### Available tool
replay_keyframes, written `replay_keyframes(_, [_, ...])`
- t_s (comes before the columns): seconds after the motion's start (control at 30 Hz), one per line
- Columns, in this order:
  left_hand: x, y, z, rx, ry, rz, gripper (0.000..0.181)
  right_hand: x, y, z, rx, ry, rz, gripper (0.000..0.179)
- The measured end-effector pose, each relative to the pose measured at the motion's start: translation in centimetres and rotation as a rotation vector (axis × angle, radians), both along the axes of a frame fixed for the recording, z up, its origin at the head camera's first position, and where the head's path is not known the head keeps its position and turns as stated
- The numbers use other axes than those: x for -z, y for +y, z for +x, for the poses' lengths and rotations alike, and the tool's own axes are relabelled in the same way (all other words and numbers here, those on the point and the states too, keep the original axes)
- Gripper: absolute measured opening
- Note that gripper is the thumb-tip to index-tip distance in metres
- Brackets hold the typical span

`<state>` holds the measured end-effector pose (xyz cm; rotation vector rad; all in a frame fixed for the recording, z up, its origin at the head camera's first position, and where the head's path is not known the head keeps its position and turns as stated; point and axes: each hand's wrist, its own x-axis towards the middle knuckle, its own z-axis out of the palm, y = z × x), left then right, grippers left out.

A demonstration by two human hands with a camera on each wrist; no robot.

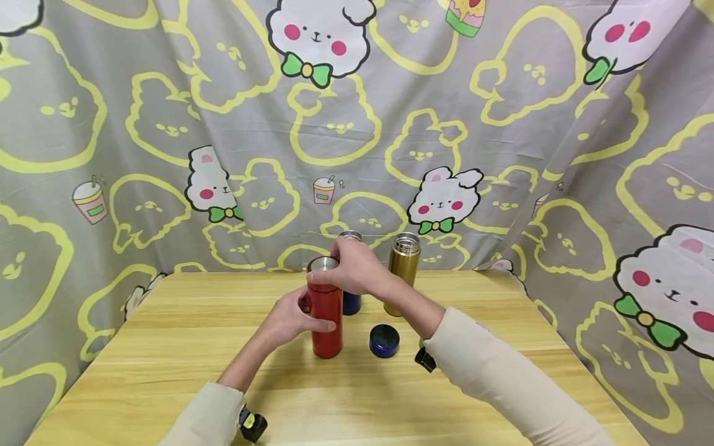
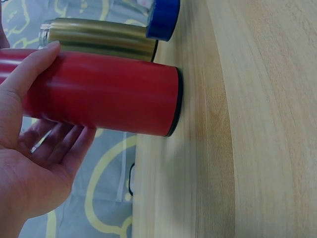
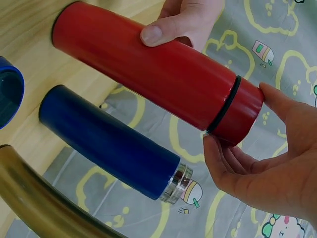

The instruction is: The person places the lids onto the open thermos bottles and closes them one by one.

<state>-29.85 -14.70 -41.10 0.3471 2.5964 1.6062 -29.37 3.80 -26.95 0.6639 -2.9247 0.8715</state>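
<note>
A red thermos (image 1: 328, 342) stands upright on the table in front of me. My left hand (image 1: 286, 319) holds it around the body, thumb across the near side. At the top, my right hand (image 1: 359, 267) grips the red lid (image 3: 242, 116) by its edge, thumb on one side and fingers on the other. In the right wrist view a black ring runs between lid and body. Just behind stands a blue thermos (image 3: 111, 144) with its bare metal neck showing; the red one and my right hand partly cover it in the head view.
To the right stands a gold thermos (image 1: 404, 269), its steel mouth uncovered. A blue lid (image 1: 384, 341) lies on the wooden table (image 1: 195, 334), right of the red thermos. A patterned curtain (image 1: 357, 136) hangs behind the table and along its sides.
</note>
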Motion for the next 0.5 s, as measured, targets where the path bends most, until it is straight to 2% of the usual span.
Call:
replay_keyframes(0.13, [0.0, 0.0, 0.0, 0.001, -0.001, -0.004, 0.068, 0.2, 0.0, 0.0, 0.015, 0.004, -0.008, 0.046])
replay_keyframes(0.3, [-0.1, 0.0, 0.0, 0.004, 0.004, -0.003, 0.067, 0.0, 0.0, 0.0, -0.007, -0.015, 0.002, 0.048])
replay_keyframes(0.37, [-0.1, 0.0, 0.0, 0.009, 0.007, -0.003, 0.067, -0.2, 0.0, 0.0, -0.019, -0.029, 0.013, 0.053])
replay_keyframes(0.5, [-0.1, 0.0, 0.0, 0.011, 0.003, 0.009, 0.067, -0.9, 0.2, 0.1, -0.039, -0.079, 0.044, 0.073])
